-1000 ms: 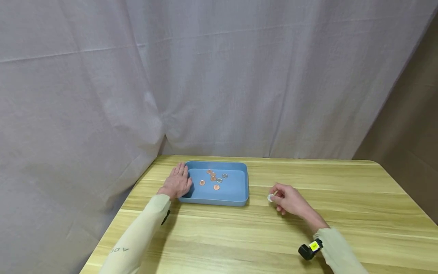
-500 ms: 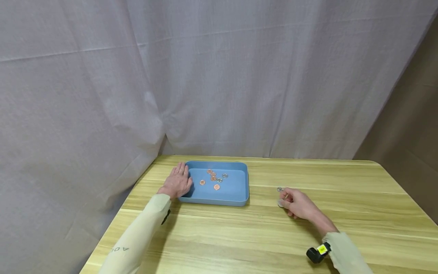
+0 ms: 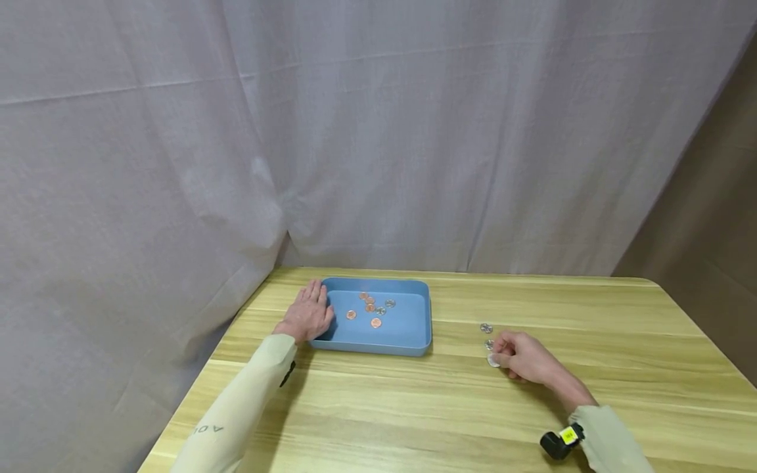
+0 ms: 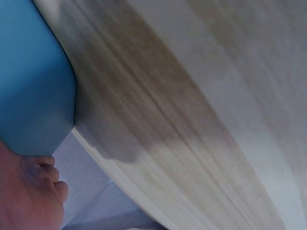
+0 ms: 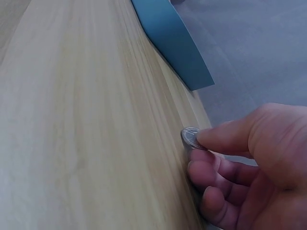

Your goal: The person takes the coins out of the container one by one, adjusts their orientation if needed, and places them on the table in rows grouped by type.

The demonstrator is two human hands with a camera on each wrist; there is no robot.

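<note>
Faintly, sleeve (image 3: 236,407) lettering "AO" (partly hidden)

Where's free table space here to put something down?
Bare wood between the blue tray and the silver coins, along the near edge, and right of the right hand. Crowded: the tray middle with its loose coins; the left hand rests on its left rim.

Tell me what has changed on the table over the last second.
The right hand moved rightward and nearer the person, away from the blue plastic tray, laying down two small silver coins on the wooden table; it pinches another silver coin. The left hand stayed flat against the tray's left side, and the tray's coins are unmoved.
</note>
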